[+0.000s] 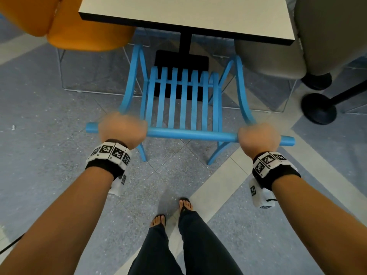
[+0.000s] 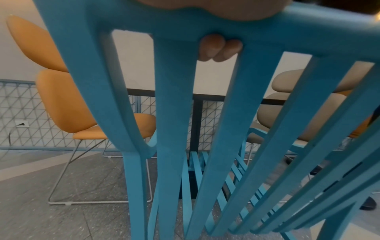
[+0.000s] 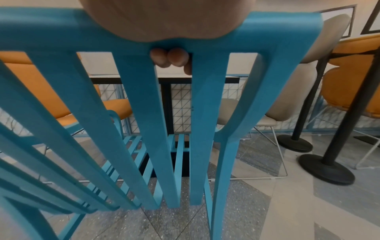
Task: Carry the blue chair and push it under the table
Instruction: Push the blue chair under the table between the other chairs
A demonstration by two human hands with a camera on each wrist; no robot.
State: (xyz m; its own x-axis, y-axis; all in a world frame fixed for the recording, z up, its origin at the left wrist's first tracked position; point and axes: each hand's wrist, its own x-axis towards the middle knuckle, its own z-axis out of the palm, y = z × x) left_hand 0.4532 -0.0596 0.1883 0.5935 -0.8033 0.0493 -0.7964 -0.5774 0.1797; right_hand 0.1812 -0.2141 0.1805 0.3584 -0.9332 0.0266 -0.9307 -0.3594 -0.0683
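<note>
Blue chair [image 1: 183,100] directly in front of table [image 1: 198,14], slatted seat pointing toward it, front legs near the table's black base [image 1: 181,62]; front of seat at or just under the table edge, back and rear legs out on the floor. Whether legs touch the floor: cannot tell. Top rail [image 1: 190,133] of the backrest runs crosswise, nearest the person.

Left hand [image 1: 122,129] wrapped over the top rail near its left end, motion-blurred in head view. Left wrist view: palm on top of rail, two fingertips [image 2: 221,47] curled under it, pressed together, poking out between two back slats. Right hand [image 1: 258,136] wrapped over the rail near its right end. Right wrist view: fingertips [image 3: 169,57] curled under the rail, pressed side by side in a slat gap. Thumbs not visible in any view.

Marker-patterned wristbands [image 1: 110,153] on both wrists, small white camera units hanging below. Dark trousers and sandalled feet [image 1: 185,204] behind the chair, well apart from its rear legs.

Orange chair [image 1: 83,26] on wire frame at left side of table, seat partly under the tabletop. Beige chair [image 1: 278,56] at right side of table. Two black round pedestal bases [image 1: 318,109] further right. Floor [image 1: 49,120] speckled grey tile with pale diagonal bands. Wire-grid panel [image 2: 20,105] along the wall behind the table, wall socket with plugged cable low on the left.
</note>
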